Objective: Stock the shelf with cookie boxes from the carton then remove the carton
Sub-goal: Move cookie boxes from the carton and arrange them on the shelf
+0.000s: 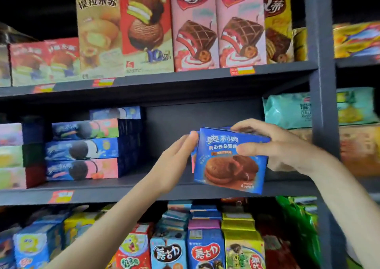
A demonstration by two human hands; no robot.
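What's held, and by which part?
A blue cookie box. The right hand grips its upper right corner, thumb on the front; the left hand presses flat against its left edge.

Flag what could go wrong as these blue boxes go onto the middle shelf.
1. The left hand only presses flat against the side of the blue boxes, while the right hand grips them; a rear box might slip out.
2. They sit tilted, low corner in front of the middle shelf lip, so it may catch there going in.
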